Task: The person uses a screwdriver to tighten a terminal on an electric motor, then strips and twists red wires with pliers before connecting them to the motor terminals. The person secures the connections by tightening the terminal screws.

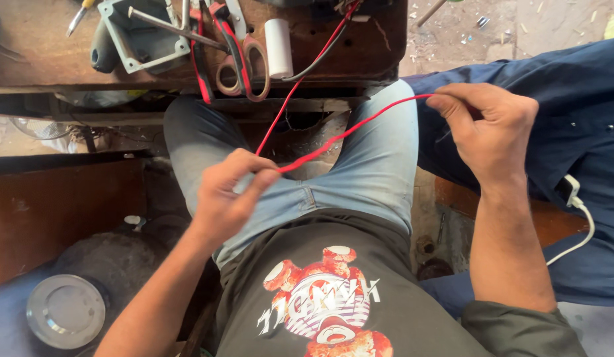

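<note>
Over the lap, below the near edge of the worn wooden surface (49, 63), both hands work one red wire (350, 132). The left hand (224, 198) sits low above the thigh in pale jeans (360, 172), forearm rising from the lower left, its fingers (257, 175) curled and pinched shut on the wire. From that pinch one run of wire climbs to the surface's near edge, while another stretches taut up and to the right. The right hand (489, 129) is held higher and further right, wrist bent, forearm coming up from the lower right; its fingers (446, 106) are closed narrowly on the wire's far end. On the surface near its front edge lie scissors with tan handles (244, 69), a white cylinder (278, 47), a grey metal box (145, 36) and red-handled pliers (202, 63). A round metal lid (65, 311) rests on the floor at lower left.
</note>
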A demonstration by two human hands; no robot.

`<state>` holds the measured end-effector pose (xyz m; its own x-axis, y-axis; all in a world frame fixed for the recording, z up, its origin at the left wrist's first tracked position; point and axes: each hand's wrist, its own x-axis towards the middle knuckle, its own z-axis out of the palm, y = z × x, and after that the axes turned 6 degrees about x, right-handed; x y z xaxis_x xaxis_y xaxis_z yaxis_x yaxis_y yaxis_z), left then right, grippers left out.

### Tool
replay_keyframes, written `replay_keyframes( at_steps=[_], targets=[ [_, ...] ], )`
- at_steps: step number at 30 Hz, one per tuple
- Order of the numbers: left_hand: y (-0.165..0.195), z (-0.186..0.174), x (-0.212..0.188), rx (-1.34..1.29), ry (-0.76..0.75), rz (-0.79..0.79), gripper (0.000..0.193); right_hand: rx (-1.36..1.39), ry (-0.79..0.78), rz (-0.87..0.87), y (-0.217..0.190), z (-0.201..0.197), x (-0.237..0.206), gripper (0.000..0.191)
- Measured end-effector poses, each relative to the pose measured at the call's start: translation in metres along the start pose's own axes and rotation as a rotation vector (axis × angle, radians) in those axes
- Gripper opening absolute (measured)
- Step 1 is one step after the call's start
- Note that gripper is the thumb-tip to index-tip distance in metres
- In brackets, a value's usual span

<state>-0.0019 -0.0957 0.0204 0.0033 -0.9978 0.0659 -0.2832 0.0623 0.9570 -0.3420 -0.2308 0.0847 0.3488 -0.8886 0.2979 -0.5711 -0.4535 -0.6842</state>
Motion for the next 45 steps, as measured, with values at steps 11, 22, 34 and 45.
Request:
replay_keyframes(
  at_steps=[11,22,34,45],
  targets=[
    [-0.001,-0.030,0.021,-0.800,0.187,-0.364,0.016,0.337,-0.339,0.517,0.004,-0.042,0.008,0.012],
    [0.019,-0.034,0.033,-1.017,0.095,-0.622,0.022,0.539,-0.375,0.634,0.030,-0.036,0.014,0.019],
    [0.036,-0.041,0.018,-1.128,0.002,-0.540,0.029,0.744,-0.195,0.608,0.047,-0.015,0.018,0.013],
    [0.049,-0.049,0.009,-1.152,0.045,-0.495,0.042,0.705,-0.164,0.557,0.035,-0.005,0.029,0.012]
  ],
)
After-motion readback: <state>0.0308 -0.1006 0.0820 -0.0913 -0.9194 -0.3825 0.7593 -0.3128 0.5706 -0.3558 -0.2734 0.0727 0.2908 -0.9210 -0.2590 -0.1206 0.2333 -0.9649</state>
